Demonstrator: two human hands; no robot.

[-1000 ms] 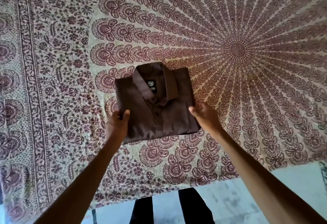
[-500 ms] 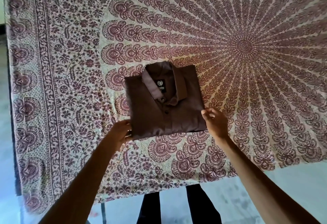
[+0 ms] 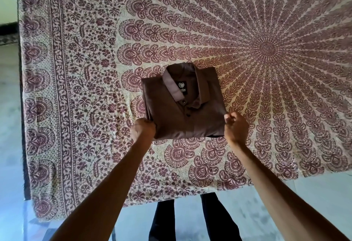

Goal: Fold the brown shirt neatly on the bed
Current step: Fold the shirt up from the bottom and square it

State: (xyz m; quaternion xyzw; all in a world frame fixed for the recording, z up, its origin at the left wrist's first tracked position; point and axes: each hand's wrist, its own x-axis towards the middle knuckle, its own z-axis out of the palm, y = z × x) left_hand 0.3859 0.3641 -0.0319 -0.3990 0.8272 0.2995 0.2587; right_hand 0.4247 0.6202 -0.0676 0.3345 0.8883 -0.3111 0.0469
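**Two hands at the near corners of a folded brown shirt**

One brown shirt [image 3: 182, 111] lies folded into a compact rectangle on the bed [image 3: 76, 88], collar at the far side, a black label showing inside the neck and two dark buttons down the placket. It sits roughly mid-frame, left of the sunburst centre of the printed bedspread [image 3: 266, 50].

At the shirt's near left corner, the left hand [image 3: 143, 128] is curled around the stacked edges, fingers [image 3: 148, 121] tucked in and gripping the fabric. At the near right corner, the right hand [image 3: 236, 128] pinches the shirt's edge, fingers bunched together in a loose fist against the cloth. Both bare forearms reach in from the near side.

Below the bed's near edge, dark trouser legs [image 3: 190, 219] stand on a pale floor [image 3: 11, 126].
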